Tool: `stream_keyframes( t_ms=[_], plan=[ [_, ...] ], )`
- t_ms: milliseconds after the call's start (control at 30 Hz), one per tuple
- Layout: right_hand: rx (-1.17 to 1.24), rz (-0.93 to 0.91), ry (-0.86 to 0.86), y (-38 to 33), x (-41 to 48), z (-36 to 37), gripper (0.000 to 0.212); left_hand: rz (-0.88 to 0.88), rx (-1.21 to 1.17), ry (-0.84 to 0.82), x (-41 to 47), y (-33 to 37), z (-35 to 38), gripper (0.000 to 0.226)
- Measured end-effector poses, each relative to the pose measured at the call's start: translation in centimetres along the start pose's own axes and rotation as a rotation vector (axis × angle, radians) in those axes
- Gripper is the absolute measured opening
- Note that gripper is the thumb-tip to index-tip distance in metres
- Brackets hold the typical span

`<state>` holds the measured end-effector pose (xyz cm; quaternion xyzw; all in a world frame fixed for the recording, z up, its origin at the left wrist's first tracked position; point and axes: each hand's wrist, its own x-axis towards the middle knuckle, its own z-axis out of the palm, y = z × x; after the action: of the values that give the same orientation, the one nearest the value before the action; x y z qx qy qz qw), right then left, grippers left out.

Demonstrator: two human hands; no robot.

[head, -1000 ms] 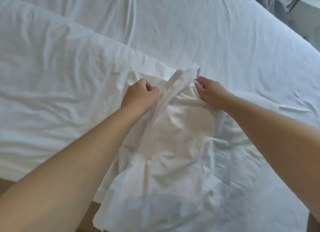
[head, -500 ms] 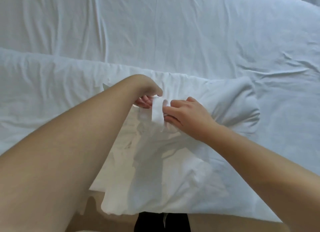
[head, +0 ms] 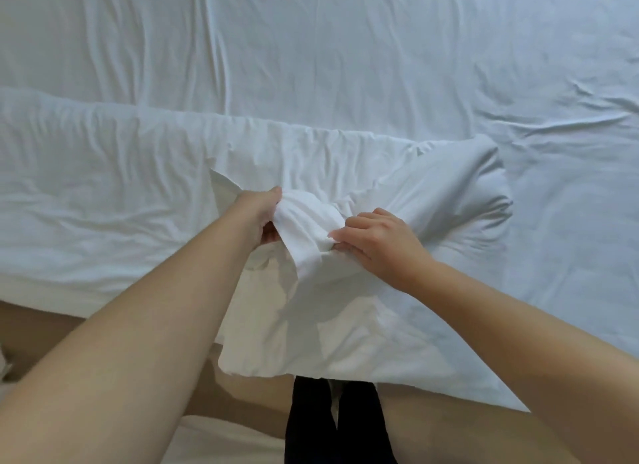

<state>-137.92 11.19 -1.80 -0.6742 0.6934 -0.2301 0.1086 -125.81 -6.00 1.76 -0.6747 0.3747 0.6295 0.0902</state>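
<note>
A white pillowcase [head: 311, 328] lies over the near edge of the bed, with a pillow [head: 460, 200] partly inside it to the right. My left hand [head: 259, 211] grips the open hem of the pillowcase from the left. My right hand [head: 377, 242] pinches the same bunched hem [head: 304, 228] from the right. The fabric band stretches between both hands. My left fingers are mostly hidden under the cloth.
A white duvet [head: 103, 187] covers the bed on the left, and a white sheet [head: 345, 48] spreads beyond it. The bed's near edge runs along the bottom, with tan floor [head: 41, 325] and dark trouser legs [head: 332, 425] below.
Both hands have moved slightly apart, pulling the bunched hem wider between them. The view has tilted down, showing more floor and the legs.
</note>
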Motion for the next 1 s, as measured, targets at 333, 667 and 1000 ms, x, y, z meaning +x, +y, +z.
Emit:
stream_keyframes(
  t_ms=[333, 667, 1000],
  plan=[
    [-0.089, 0.616, -0.231, 3.5, 2.3, -1.4, 0.057, 0.318, -0.088, -0.069, 2.9, 2.7, -2.8, 0.079],
    [-0.224, 0.736, -0.459, 8.3, 0.8, 4.5, 0.062, 0.521, 0.276, 0.626, 11.6, 4.4, -3.4, 0.039],
    [-0.442, 0.660, -0.235, 12.9, 3.3, 8.6, 0.064, 1.199, 1.443, 0.442, 15.1, -1.3, 9.3, 0.066]
  ],
)
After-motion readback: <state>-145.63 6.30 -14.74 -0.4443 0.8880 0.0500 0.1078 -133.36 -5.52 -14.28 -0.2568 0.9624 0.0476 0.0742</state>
